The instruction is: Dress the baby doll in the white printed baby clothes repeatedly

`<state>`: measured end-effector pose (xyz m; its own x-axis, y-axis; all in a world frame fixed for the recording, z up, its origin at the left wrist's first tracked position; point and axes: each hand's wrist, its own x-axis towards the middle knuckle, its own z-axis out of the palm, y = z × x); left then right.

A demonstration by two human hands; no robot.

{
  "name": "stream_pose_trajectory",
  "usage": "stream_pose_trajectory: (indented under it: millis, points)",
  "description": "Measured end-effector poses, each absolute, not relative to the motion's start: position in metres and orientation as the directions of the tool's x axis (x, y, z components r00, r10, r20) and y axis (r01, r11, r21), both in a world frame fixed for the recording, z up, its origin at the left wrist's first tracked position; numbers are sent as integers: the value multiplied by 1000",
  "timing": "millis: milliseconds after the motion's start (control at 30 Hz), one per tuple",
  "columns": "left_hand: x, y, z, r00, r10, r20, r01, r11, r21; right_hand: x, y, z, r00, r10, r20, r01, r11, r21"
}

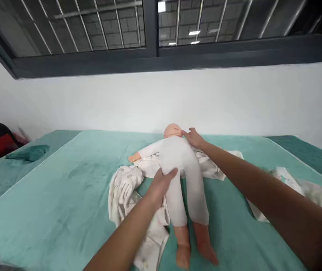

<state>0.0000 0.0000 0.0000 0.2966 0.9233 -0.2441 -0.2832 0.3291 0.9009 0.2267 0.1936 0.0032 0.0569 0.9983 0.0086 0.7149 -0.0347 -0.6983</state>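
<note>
Nearest the camera, two bare forearms reach forward, the right [262, 188] coming in from the lower right corner and the left [121, 241] from the bottom edge. Between and beyond them lies the doll [177, 152], on a green cover [59, 188], head toward the wall [107, 101] and feet toward me. Its trunk, legs and one arm show plain white; the other arm is hidden from me.

As far as I can judge, the work is only partway: a pale cloth [152, 165] is spread beneath the upper body, but nothing patterned wraps the trunk or legs. A patterned garment [122, 188] lies rumpled beside and partly under one leg, not on it, and more pale cloth [319, 195] lies well apart at the right.

With my left hand [158, 188] I have a closed grip on the upper leg, thumb across the top, fingers mostly hidden. My right hand [195, 138], arm stretched long, is at the head's side with a loose grip, fingers parted; I cannot tell whether they touch the head.
</note>
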Motion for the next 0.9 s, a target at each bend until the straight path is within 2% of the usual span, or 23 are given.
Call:
stream_pose_trajectory:
  millis: [200,300,433,600,833,900]
  points:
    - [-8,27,15,408,878,-250,-266,377,887,212,206,27,-197,979,-47,669,99,-737]
    - [-34,40,37,410,871,-270,-289,405,867,195,214,45,-247,968,-38,644,135,-753]
    - [-85,58,60,330,879,-344,-246,432,868,145,228,63,-299,954,26,553,196,-810]
    - [-168,69,59,209,929,-307,-188,346,919,43,245,66,-392,911,132,406,300,-863]
    - [-264,70,34,23,920,-391,-108,391,914,-58,261,54,-508,854,110,368,331,-869]
    - [-278,70,31,-28,927,-373,-87,369,925,-66,262,49,-522,849,81,388,320,-864]
